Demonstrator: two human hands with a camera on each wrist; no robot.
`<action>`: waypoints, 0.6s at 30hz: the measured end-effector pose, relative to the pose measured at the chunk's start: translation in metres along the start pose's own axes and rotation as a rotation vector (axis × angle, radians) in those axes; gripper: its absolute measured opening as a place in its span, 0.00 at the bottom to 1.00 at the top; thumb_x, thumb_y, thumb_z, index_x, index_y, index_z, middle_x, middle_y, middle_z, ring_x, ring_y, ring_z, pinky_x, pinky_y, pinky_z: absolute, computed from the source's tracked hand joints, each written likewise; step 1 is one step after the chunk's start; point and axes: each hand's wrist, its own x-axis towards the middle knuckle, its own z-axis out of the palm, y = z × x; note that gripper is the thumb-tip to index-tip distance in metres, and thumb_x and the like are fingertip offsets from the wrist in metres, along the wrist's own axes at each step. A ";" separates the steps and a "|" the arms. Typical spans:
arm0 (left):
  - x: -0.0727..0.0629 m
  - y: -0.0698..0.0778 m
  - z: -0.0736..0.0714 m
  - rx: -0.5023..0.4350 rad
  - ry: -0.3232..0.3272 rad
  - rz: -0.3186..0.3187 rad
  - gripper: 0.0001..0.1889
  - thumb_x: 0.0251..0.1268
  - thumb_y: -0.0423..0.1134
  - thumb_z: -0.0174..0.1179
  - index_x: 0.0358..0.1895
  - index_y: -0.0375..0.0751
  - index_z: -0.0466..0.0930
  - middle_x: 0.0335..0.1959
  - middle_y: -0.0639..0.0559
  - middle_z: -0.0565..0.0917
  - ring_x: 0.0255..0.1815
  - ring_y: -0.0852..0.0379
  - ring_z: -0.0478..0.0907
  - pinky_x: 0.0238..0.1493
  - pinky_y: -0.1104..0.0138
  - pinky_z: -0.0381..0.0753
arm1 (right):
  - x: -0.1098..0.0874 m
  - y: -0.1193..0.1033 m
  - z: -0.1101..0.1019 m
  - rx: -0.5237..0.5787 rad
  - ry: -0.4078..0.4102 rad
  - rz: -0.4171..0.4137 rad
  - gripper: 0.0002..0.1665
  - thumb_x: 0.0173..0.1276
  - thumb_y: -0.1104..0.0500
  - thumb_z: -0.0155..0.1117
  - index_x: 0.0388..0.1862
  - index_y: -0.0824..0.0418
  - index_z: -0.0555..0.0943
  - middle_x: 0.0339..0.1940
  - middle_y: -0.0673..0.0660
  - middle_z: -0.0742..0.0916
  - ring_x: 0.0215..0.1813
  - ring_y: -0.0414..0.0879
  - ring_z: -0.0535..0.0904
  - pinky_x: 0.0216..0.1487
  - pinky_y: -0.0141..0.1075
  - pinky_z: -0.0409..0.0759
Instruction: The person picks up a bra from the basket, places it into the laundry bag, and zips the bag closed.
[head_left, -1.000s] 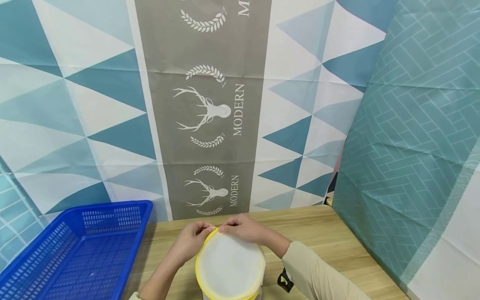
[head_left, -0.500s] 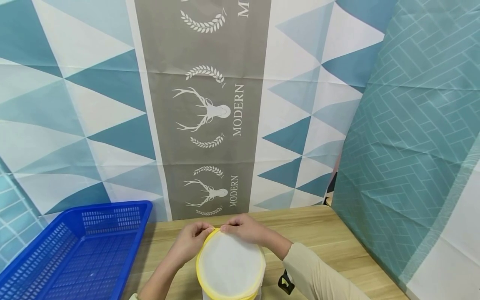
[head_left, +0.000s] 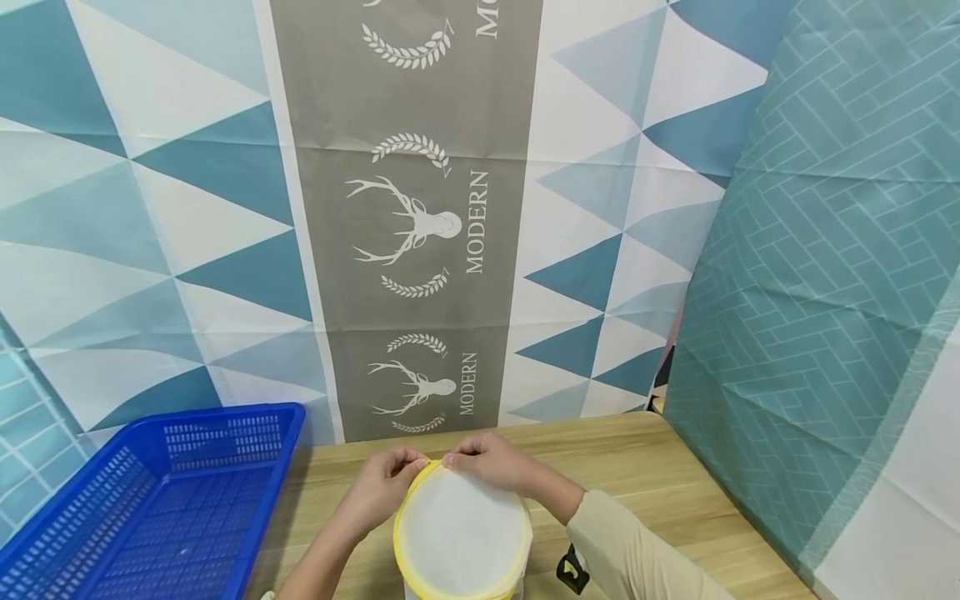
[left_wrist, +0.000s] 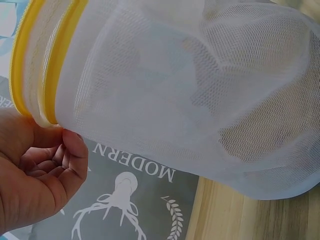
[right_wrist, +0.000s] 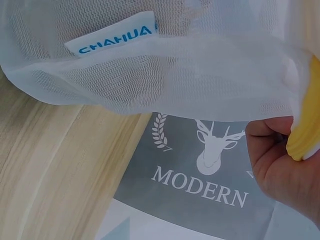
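Barely anything has changed over the last second: both hands keep their place at the far edge of a white, drum-shaped mesh bag with yellow rims (head_left: 461, 533), though the gap between their fingertips looks slightly wider. That suggests, as a judgement, that the work is centred on this short stretch of rim. The left hand (head_left: 382, 483) pinches the edge between thumb and forefinger, its other fingers curled in; the right hand (head_left: 491, 461) pinches the yellow rim just beside it. The bag is in front of the person, over the wood-grain surface (head_left: 622, 467), right of a blue perforated plastic basket (head_left: 195, 508).

What lies between the fingertips, a zip pull perhaps, is too small to make out. The bag's near side is cut off in the head view, so whether it rests on the surface cannot be told. A small black object (head_left: 576, 583) is partly hidden by the right sleeve (head_left: 630, 542).
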 end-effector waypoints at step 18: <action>0.000 -0.001 0.001 0.008 -0.005 -0.005 0.06 0.66 0.34 0.55 0.35 0.37 0.81 0.27 0.51 0.81 0.28 0.60 0.75 0.29 0.71 0.74 | 0.000 0.004 -0.001 0.021 0.004 0.004 0.14 0.70 0.52 0.56 0.35 0.59 0.85 0.26 0.51 0.84 0.23 0.40 0.76 0.24 0.32 0.76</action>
